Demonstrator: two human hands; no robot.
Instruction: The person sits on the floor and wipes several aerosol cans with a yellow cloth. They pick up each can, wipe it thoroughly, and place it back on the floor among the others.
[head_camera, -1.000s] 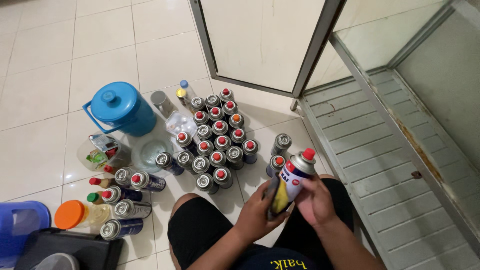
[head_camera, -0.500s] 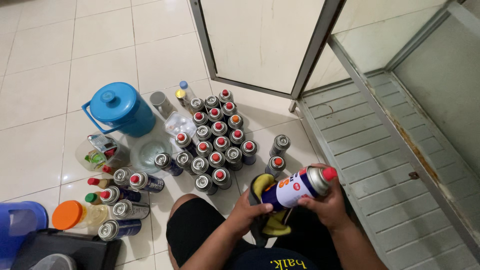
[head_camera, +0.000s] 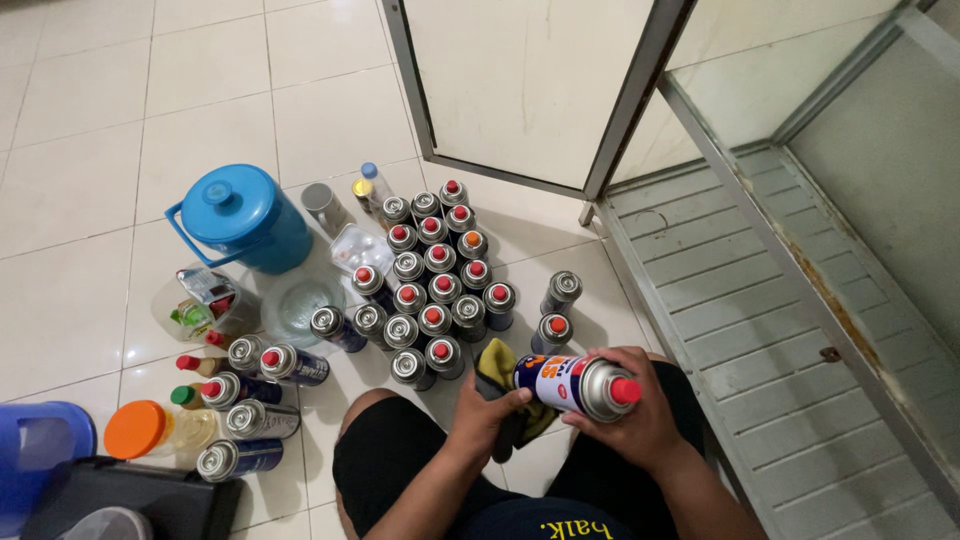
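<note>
item: gas canister (head_camera: 572, 384), white, blue and red body, red cap, lying nearly level above the person's lap, cap end pointing right and toward the camera. right hand (head_camera: 625, 415) cups it from beneath, fingers wrapped round the body near the shoulder. left hand (head_camera: 482, 415) is closed on a yellow and dark cloth (head_camera: 503, 388), pressed to the canister's base end.

just ahead of the hands, on the tiled floor (head_camera: 90, 130): two standing canisters (head_camera: 556, 312), one capped red, one bare. ahead and left of the left hand: a packed cluster of upright canisters (head_camera: 435, 270), most with red caps, one orange, some uncapped. further left of the left hand: several canisters lying on their sides (head_camera: 262, 390), dark blue bodies.

well left of the hands: blue lidded bucket (head_camera: 238, 217); clear tub (head_camera: 198, 302) with small items inside; clear round lid (head_camera: 298, 303); bottle with orange cap (head_camera: 150, 428); small red- and green-capped bottles (head_camera: 192, 378); blue container (head_camera: 40, 450) at the frame edge; black case (head_camera: 130, 495) beside it.

far ahead of the left hand: grey cup (head_camera: 322, 205) and a small blue-capped bottle (head_camera: 372, 182).

right of the right hand: grey slatted cabinet floor (head_camera: 760, 300), metal-framed, open door (head_camera: 520, 85) ahead.
</note>
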